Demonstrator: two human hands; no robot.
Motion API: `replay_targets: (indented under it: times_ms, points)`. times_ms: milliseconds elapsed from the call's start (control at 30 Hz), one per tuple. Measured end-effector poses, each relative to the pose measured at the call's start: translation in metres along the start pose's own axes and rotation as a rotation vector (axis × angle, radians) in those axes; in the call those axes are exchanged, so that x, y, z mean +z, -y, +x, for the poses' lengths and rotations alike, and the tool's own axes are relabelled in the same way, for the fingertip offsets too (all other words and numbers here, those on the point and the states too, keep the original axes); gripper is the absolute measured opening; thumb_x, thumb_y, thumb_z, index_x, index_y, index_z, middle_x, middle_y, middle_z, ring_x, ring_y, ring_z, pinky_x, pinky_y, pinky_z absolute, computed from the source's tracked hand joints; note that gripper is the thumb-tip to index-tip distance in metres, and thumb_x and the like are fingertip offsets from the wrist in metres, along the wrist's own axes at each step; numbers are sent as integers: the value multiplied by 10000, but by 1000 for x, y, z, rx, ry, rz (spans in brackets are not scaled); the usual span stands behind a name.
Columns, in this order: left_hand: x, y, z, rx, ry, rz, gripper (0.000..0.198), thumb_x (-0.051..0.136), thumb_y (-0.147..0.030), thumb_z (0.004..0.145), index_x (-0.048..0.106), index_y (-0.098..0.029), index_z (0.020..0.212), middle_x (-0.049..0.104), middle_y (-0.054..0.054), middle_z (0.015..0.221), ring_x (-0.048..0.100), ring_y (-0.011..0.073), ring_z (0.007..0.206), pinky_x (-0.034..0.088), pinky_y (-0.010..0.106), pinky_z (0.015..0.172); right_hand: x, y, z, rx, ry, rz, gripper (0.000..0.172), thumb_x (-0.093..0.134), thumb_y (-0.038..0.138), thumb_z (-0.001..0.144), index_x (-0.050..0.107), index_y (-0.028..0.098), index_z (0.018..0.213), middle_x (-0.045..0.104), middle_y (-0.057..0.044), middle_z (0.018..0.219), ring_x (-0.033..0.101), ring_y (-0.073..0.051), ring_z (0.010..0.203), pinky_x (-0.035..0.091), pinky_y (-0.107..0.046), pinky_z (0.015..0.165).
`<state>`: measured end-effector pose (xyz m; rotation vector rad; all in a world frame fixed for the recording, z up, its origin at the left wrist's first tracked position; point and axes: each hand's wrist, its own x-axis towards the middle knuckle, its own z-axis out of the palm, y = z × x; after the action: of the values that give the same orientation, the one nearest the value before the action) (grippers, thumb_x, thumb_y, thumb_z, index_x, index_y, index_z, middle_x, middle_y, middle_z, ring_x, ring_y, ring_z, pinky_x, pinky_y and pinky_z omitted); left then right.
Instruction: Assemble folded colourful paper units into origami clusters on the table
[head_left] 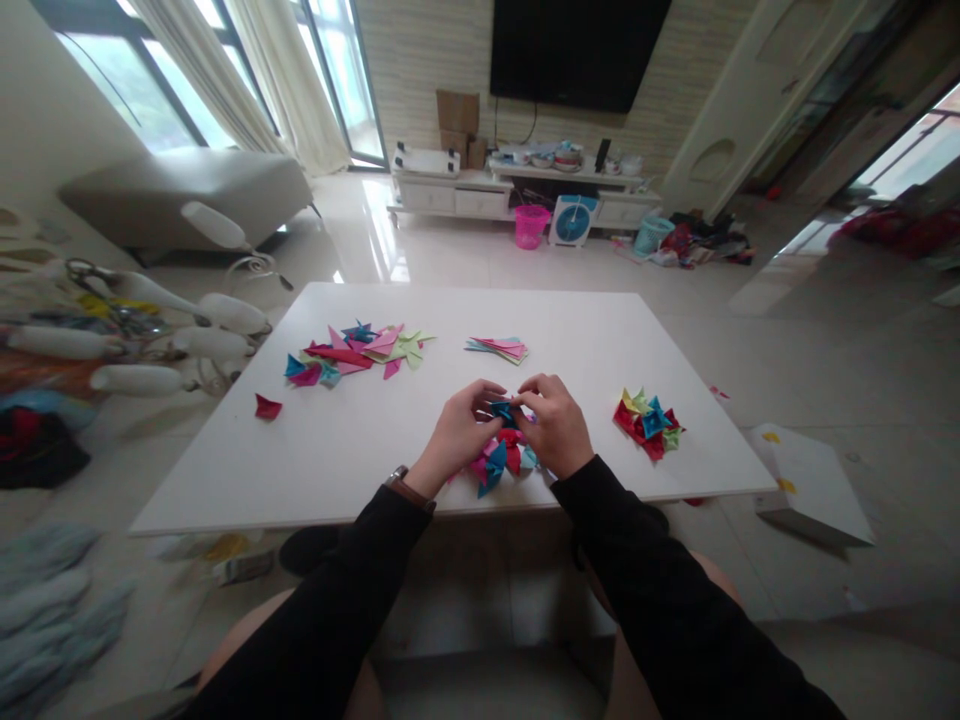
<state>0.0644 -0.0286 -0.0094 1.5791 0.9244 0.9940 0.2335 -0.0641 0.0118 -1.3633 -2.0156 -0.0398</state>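
Note:
Both hands meet over the front middle of the white table [375,450]. My left hand [461,430] and my right hand [553,428] pinch a small blue folded paper piece [501,408] between their fingertips. Under the hands lies a cluster of folded red, pink and blue paper pieces [499,460]. A finished multicoloured folded paper shape [649,423] lies to the right of my right hand. A wristwatch sits on my left wrist.
A heap of loose coloured paper pieces [352,352] lies at the table's back left, a small stack of papers [496,347] at the back middle, a lone red piece [267,406] at left. A white box [814,485] lies on the floor at right. Clutter stands at left.

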Motion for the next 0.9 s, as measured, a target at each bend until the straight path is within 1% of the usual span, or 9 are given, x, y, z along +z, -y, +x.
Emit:
replay_targets:
  times_ms: [200, 367, 533, 700, 800, 900]
  points:
    - [0, -2, 0, 7, -3, 1, 364, 644, -40, 705, 644, -165, 1047, 738, 55, 969, 689, 151, 813, 552, 270, 727, 0, 1, -1, 13, 3, 65, 135, 648, 94, 883, 689, 212, 834, 628, -87, 941, 568, -265, 933, 494, -414, 809]
    - [-1, -3, 0, 16, 4, 27, 264, 628, -36, 703, 674, -148, 938, 734, 55, 922, 687, 155, 795, 546, 268, 724, 1, 1, 0, 62, -6, 220, 127, 668, 85, 837, 676, 209, 817, 622, -87, 984, 593, -265, 981, 494, -429, 882]
    - [-3, 0, 0, 17, 16, 16, 196, 640, -76, 738, 697, -143, 913, 747, 56, 893, 706, 173, 822, 555, 278, 742, -1, 2, 1, 97, 26, 316, 117, 664, 109, 823, 668, 222, 792, 627, -82, 1027, 598, -260, 1029, 487, -448, 941]
    - [-4, 1, 0, 8, 25, 5, 210, 644, -90, 740, 716, -139, 931, 757, 67, 905, 717, 191, 845, 563, 292, 757, -1, 2, -1, 81, 45, 305, 171, 687, 75, 747, 683, 225, 829, 634, -85, 1073, 588, -272, 1075, 486, -456, 969]
    - [-5, -1, 0, -1, 21, 8, 212, 643, -87, 729, 724, -136, 919, 758, 72, 902, 716, 194, 842, 564, 298, 763, 1, 1, -2, 59, 40, 289, 142, 686, 96, 778, 692, 221, 844, 635, -93, 1063, 587, -275, 1067, 491, -459, 957]
    - [-5, -4, 0, -16, 14, 34, 211, 648, -92, 727, 729, -133, 917, 752, 67, 869, 700, 177, 782, 550, 285, 725, 3, -1, -2, 50, 36, 283, 119, 678, 114, 811, 697, 223, 854, 637, -91, 1051, 588, -271, 1052, 493, -454, 942]
